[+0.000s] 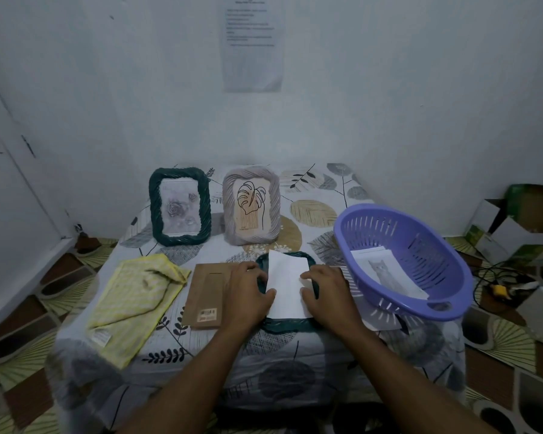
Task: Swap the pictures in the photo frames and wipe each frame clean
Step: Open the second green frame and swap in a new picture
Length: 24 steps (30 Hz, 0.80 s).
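While both hands press flat, a white paper sheet (287,286) lies on a face-down dark green frame (287,324).
Left hand (248,296) and right hand (329,296), fingers spread, pin the sheet's side edges beside the purple plastic basket (436,308).

A dark green frame (180,206) shows grey roses; a pale grey-pink frame (251,205) shows a black line-drawn leaf on tan. The cloth (135,300) is yellow with pale stripes, the backing board (205,296) brown, the basket (402,258) lilac, the table (314,214) covering white with grey and ochre leaves.
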Each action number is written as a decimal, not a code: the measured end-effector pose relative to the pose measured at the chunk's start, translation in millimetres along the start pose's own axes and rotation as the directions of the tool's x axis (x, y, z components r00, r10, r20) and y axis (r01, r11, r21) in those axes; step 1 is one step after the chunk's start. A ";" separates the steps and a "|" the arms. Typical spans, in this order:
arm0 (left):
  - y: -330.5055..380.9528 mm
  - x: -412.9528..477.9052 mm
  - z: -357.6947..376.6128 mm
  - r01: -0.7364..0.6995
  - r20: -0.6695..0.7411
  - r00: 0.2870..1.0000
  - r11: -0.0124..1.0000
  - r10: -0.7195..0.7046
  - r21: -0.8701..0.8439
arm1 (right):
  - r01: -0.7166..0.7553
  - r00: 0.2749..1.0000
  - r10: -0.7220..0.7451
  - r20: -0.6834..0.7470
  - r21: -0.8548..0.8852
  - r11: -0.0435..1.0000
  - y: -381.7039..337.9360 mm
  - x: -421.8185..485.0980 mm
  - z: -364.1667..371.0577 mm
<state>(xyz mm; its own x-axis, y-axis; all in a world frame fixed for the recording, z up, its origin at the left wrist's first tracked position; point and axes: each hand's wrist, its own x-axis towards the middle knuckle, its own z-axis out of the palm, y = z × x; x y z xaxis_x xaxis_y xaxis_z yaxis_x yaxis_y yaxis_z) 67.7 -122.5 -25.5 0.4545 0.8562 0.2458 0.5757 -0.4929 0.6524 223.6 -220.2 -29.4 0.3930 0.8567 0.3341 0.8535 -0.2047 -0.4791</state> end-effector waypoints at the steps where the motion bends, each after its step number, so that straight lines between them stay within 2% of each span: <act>1: 2.2 1.0 -0.8 0.020 -0.012 1.000 1.000 -0.020 -0.023 | 0.033 0.999 -0.033 -0.014 -0.004 0.999 -2.8 -0.2 -1.7; 3: 6.8 3.3 -3.6 0.062 -0.031 0.997 0.995 -0.065 -0.075 | 0.109 0.993 -0.109 -0.050 -0.010 0.994 -11.3 0.7 -8.3; 6: 15.3 7.9 -9.8 0.170 0.030 0.985 0.950 -0.168 -0.262 | 0.201 0.971 -0.208 -0.120 -0.070 0.977 -24.1 5.4 -30.8; 10: 24.9 11.8 -14.7 0.221 0.064 0.975 0.892 -0.213 -0.395 | 0.201 0.952 -0.245 -0.185 -0.229 0.953 -16.2 8.9 -69.3; 13: 39.3 10.4 -16.9 0.203 0.064 0.979 0.872 -0.195 -0.446 | 0.093 0.988 -0.130 -0.087 -0.340 0.936 2.8 2.8 -89.6; 17: 56.5 11.3 -5.1 0.253 0.106 0.966 0.793 -0.234 -0.554 | -0.062 0.991 0.096 0.095 -0.308 0.949 19.7 -6.5 -104.0; 24: 96.4 0.6 37.6 0.261 0.192 0.963 0.827 -0.188 -0.497 | -0.103 0.995 0.101 -0.019 -0.131 0.986 30.6 7.0 -146.6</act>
<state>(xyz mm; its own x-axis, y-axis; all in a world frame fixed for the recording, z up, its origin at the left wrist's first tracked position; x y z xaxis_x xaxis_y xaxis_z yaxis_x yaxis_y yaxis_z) 149.0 -175.2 10.6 0.4603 0.8874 -0.0239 0.2570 -0.1074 0.9604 302.6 -289.9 77.2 0.4836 0.8226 0.2991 0.8461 -0.3517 -0.4006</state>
